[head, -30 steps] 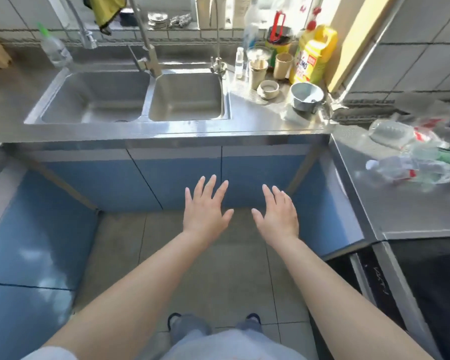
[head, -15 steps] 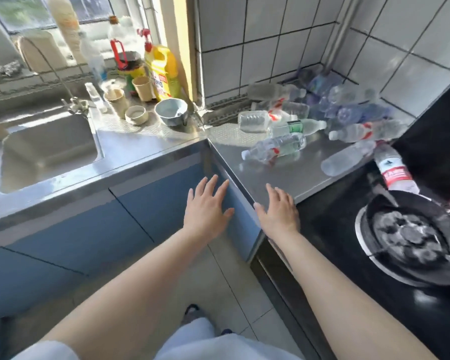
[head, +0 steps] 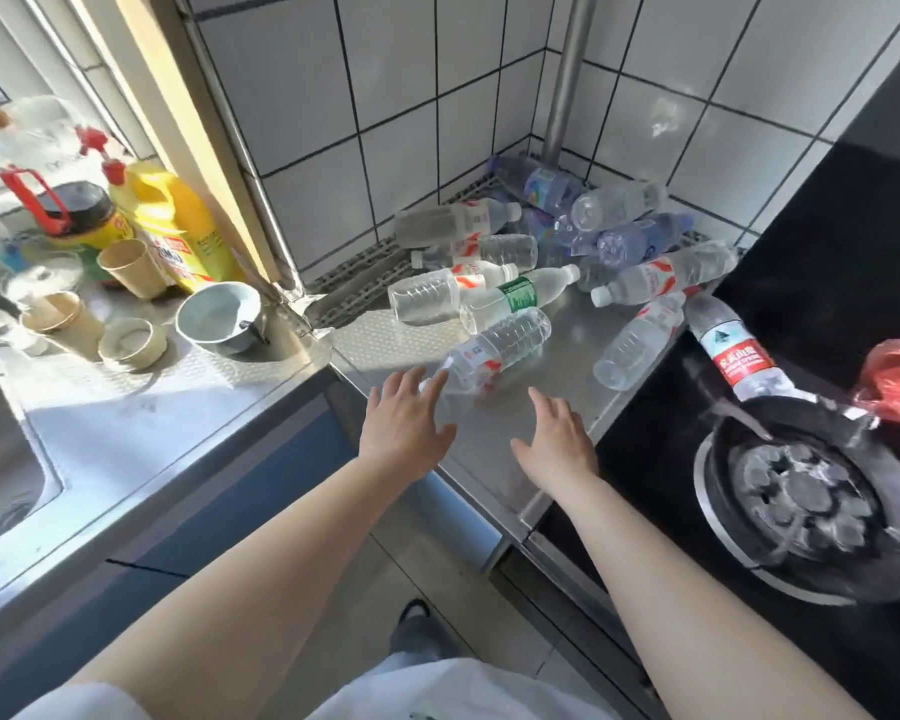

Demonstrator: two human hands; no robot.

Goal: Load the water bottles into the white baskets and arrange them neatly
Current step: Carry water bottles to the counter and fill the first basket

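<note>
Lying bottles (head: 500, 348) hold clear water.

Both hands (head: 481, 439) now over the counter (head: 494, 433), nearer the water bottles (head: 494, 348).

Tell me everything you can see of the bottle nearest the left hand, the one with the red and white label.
The nearest bottle is clear ribbed plastic, lying on its side on the steel counter, with a red and white label near its neck end. Its neck points toward the left hand, whose straight fingers reach its cap end; actual contact cannot be confirmed. Its base points toward the green-label bottle behind it. It looks empty or nearly so.
</note>
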